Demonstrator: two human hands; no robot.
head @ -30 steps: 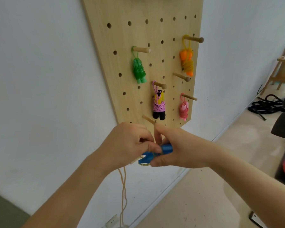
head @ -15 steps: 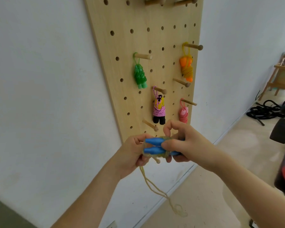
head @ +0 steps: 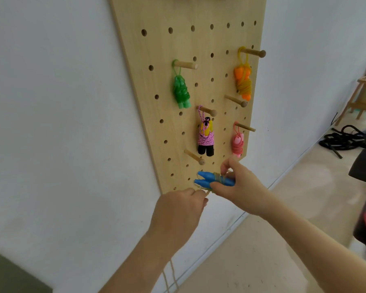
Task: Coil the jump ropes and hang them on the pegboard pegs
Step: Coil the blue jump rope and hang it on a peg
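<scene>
Two blue plastic jump-rope handles (head: pixel 211 180), wound with tan cord (head: pixel 219 177), are held side by side in the closed right hand (head: pixel 240 188) just below the bare lower peg of the light wooden pegboard (head: pixel 178 45). The cord's loose length is pinched in the left hand (head: pixel 179 210) beneath the board's bottom edge. No writing is legible.

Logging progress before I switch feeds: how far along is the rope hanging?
Done: green rope, orange rope, pink-and-black rope and pink rope hang coiled on pegs. In hand: right hand grips the blue handles; left hand winds cord. Left: finish, hang on a free peg.
</scene>
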